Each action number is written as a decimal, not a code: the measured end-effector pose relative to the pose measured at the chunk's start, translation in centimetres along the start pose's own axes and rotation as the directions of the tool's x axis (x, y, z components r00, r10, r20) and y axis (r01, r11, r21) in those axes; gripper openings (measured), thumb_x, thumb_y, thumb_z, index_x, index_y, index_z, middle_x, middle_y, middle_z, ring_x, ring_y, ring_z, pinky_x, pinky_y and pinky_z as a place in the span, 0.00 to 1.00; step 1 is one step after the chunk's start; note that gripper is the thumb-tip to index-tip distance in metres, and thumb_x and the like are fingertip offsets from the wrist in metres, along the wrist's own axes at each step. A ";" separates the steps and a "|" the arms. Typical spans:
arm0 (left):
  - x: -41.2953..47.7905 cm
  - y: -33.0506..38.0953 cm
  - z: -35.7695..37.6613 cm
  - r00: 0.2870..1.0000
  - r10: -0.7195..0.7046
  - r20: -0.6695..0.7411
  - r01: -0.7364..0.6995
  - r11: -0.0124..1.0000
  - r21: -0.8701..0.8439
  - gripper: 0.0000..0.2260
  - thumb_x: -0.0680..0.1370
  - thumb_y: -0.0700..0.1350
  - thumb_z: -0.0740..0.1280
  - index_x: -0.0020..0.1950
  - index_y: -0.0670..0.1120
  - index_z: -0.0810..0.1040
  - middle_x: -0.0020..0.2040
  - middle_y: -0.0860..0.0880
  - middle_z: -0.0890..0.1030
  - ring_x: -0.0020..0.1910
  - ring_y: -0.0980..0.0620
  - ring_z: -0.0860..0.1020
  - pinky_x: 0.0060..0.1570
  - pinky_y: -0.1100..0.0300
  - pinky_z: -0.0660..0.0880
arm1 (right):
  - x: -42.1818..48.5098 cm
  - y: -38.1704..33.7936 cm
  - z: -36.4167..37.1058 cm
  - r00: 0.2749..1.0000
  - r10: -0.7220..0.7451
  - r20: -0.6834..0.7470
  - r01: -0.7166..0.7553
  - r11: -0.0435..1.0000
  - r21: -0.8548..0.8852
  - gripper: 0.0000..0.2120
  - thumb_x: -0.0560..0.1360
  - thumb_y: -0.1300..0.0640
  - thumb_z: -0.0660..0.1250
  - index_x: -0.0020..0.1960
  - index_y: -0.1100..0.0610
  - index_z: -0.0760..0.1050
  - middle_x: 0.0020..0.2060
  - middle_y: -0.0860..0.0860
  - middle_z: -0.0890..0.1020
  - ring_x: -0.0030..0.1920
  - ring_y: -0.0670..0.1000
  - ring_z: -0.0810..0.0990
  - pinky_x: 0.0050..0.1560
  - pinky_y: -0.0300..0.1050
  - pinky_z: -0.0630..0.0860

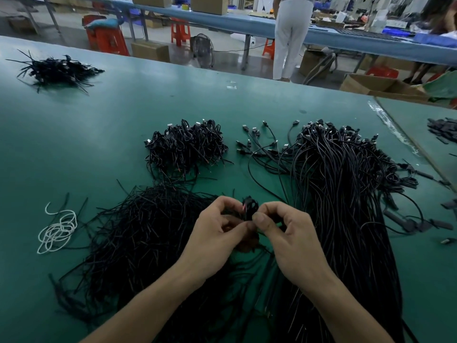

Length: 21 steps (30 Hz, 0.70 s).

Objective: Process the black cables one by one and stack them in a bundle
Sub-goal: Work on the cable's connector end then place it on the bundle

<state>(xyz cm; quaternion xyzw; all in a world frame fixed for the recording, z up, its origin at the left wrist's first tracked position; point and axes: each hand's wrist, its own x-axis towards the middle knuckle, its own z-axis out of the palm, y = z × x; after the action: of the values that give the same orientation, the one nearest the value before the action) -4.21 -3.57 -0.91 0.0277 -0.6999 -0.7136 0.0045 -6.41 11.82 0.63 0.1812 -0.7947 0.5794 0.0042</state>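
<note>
On the far left of the green table (118,112), a small dark pile of black ties (57,70) is lying by itself, well apart from everything else. Nearer the person, a loose coil of white cord (58,231) is resting on the mat just beside a wide heap of thin black twist ties (138,238). Behind that heap, a stack of coiled black cables (185,147) is sitting with plug ends poking out at the top.

At the centre, the left hand (217,233) and the right hand (284,233) are meeting over the near edge of the heap. Both are curling their fingers and pinching one small coiled black cable (250,207) between them, a bit of red showing at its side. Whether a tie is wrapped around it is not clear.

To the right, a thick sheaf of uncoiled black USB cables (346,194) is stretching from the near edge toward the table's middle, connectors fanning out at the far end. Beyond the table, a person in white trousers (289,38) is standing at a blue bench (247,23).
</note>
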 end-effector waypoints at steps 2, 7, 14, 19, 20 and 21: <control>0.1 0.1 0.0 0.999 -0.034 -0.040 0.027 0.987 -0.157 0.04 0.80 0.34 0.66 0.50 0.42 0.77 0.40 0.43 0.84 0.39 0.48 0.84 0.39 0.60 0.80 | -0.1 0.0 0.0 1.000 0.016 0.025 -0.017 0.999 0.035 0.10 0.79 0.59 0.67 0.39 0.49 0.78 0.34 0.41 0.81 0.36 0.39 0.78 0.40 0.33 0.75; 0.2 0.5 -0.6 0.999 -0.046 -0.006 0.041 0.939 -0.340 0.08 0.77 0.48 0.72 0.47 0.43 0.79 0.40 0.46 0.83 0.39 0.50 0.81 0.40 0.61 0.79 | -0.6 0.3 0.3 0.990 0.081 0.119 -0.097 0.986 0.135 0.08 0.78 0.55 0.67 0.40 0.52 0.79 0.35 0.45 0.81 0.40 0.42 0.79 0.45 0.35 0.76; 0.2 1.0 -1.5 0.974 0.178 0.141 -0.168 0.983 -0.077 0.14 0.70 0.42 0.76 0.52 0.42 0.78 0.49 0.46 0.87 0.49 0.50 0.85 0.48 0.64 0.79 | -0.6 0.6 -0.3 0.955 0.230 0.185 -0.279 0.908 0.312 0.10 0.73 0.47 0.68 0.40 0.53 0.81 0.35 0.48 0.80 0.40 0.47 0.76 0.45 0.38 0.75; 1.5 1.5 -2.9 0.937 0.203 0.285 -0.236 0.968 0.086 0.10 0.73 0.40 0.76 0.51 0.47 0.79 0.49 0.47 0.86 0.47 0.47 0.85 0.50 0.58 0.81 | -0.4 1.8 0.0 0.882 0.382 0.275 -0.462 0.814 0.353 0.15 0.74 0.48 0.70 0.47 0.61 0.81 0.41 0.58 0.83 0.44 0.58 0.80 0.52 0.52 0.77; 2.1 1.5 -3.2 0.935 0.212 0.286 -0.261 0.954 0.146 0.09 0.73 0.40 0.76 0.50 0.50 0.80 0.48 0.47 0.86 0.46 0.47 0.85 0.50 0.58 0.81 | -0.1 1.9 -0.1 0.884 0.392 0.255 -0.456 0.842 0.287 0.13 0.75 0.48 0.69 0.45 0.58 0.81 0.37 0.52 0.82 0.40 0.51 0.79 0.44 0.44 0.76; 2.8 1.6 -3.6 0.939 0.228 0.257 -0.288 0.931 0.223 0.09 0.74 0.40 0.75 0.49 0.51 0.80 0.47 0.49 0.86 0.45 0.48 0.85 0.49 0.59 0.81 | 0.2 2.2 -0.4 0.901 0.385 0.200 -0.417 0.895 0.158 0.10 0.77 0.48 0.68 0.44 0.54 0.80 0.34 0.46 0.81 0.37 0.45 0.78 0.40 0.38 0.73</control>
<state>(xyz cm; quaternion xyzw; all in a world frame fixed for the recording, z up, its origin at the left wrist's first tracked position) -6.92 -7.33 0.48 -0.1462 -0.7800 -0.6082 0.0153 -7.32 12.66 -1.22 0.0594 -0.7512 0.6266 -0.1988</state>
